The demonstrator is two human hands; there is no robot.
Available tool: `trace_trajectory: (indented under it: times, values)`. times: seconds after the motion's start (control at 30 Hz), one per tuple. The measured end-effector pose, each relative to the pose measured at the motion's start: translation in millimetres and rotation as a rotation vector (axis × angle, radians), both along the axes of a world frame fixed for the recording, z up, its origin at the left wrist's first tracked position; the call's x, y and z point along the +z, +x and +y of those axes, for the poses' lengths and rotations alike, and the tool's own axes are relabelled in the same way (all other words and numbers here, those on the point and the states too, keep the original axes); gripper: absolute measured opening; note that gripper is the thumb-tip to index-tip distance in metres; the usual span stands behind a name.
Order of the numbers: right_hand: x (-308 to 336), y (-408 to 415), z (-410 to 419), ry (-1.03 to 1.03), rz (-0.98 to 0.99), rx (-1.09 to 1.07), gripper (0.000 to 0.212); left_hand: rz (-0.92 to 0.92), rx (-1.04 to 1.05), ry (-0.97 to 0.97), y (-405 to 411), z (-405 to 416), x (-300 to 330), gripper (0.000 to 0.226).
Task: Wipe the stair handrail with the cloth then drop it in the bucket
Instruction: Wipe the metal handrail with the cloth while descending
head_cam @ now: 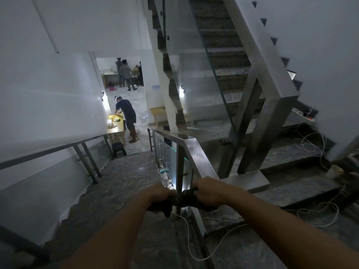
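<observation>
A dark cloth point(182, 199) is stretched and twisted between both my hands at the top of a downward stair flight. My left hand point(157, 195) grips its left end and a corner hangs below that fist. My right hand point(208, 193) grips its right end. The cloth sits just at the near end of the flat steel handrail point(192, 150), which slopes down and away over a glass panel. I cannot tell whether the cloth touches the rail. No bucket is in view.
Dark marble steps point(124, 177) descend ahead, with a second rail point(58, 150) along the left wall. White cables point(211, 247) trail over the landing at right, near a white cup point(334, 171). Another stair flight point(229, 61) rises at right. People stand in the room below.
</observation>
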State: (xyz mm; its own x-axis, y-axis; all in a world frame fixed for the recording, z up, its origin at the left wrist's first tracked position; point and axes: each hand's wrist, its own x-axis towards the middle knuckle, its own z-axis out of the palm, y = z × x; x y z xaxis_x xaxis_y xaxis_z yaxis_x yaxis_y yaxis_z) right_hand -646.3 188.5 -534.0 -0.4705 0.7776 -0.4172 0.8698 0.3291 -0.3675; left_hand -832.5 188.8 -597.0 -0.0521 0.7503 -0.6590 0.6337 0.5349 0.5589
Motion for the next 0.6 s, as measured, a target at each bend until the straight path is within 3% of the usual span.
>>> trace_trajectory:
  times: [0.23, 0.43, 0.6]
  values:
    - [48, 2, -8, -0.258, 0.251, -0.148, 0.031, -0.028, -0.117, 0.083, -5, -15, 16, 0.049]
    - [76, 17, -14, -0.55, 0.437, -0.28, 0.015, -0.186, -0.095, 0.471, 12, -26, 37, 0.023]
    - [80, 34, -12, -0.597, 0.469, -0.318, 0.05, -0.34, -0.285, 0.556, 30, -41, 59, 0.041]
